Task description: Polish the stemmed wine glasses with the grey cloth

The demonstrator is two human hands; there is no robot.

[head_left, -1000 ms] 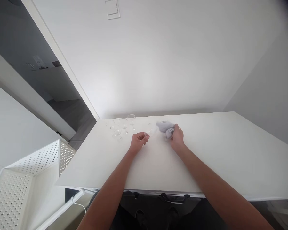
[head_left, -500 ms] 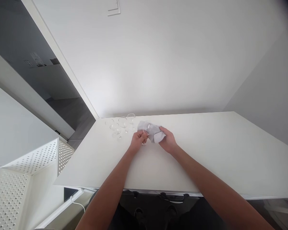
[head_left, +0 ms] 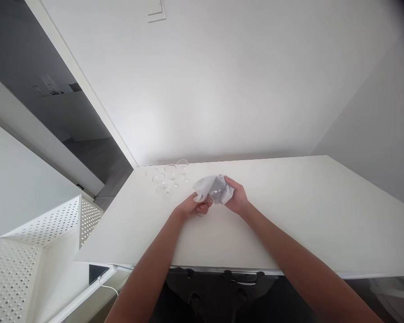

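My left hand (head_left: 198,205) is closed around the stem of a wine glass (head_left: 216,194), whose foot shows just below my fingers. The glass is tilted, its bowl pointing to the right. A light grey cloth (head_left: 204,184) wraps the bowl from behind and on the right side. My right hand (head_left: 236,195) grips the cloth around the bowl, its thumb on top; the other fingers are hidden behind the cloth. Several more stemmed glasses (head_left: 170,172) stand upright to the left of my hands.
A long white tabletop (head_left: 289,206) runs below a white wall (head_left: 222,89). Left of it is a white perforated organiser (head_left: 59,220) with a white cable (head_left: 110,287) near it. A doorway with a dark floor (head_left: 103,166) opens at the upper left.
My left hand has moved slightly down and turned on the stem. The glass bowl has come into view as the cloth shifted around it. My right hand has barely moved.
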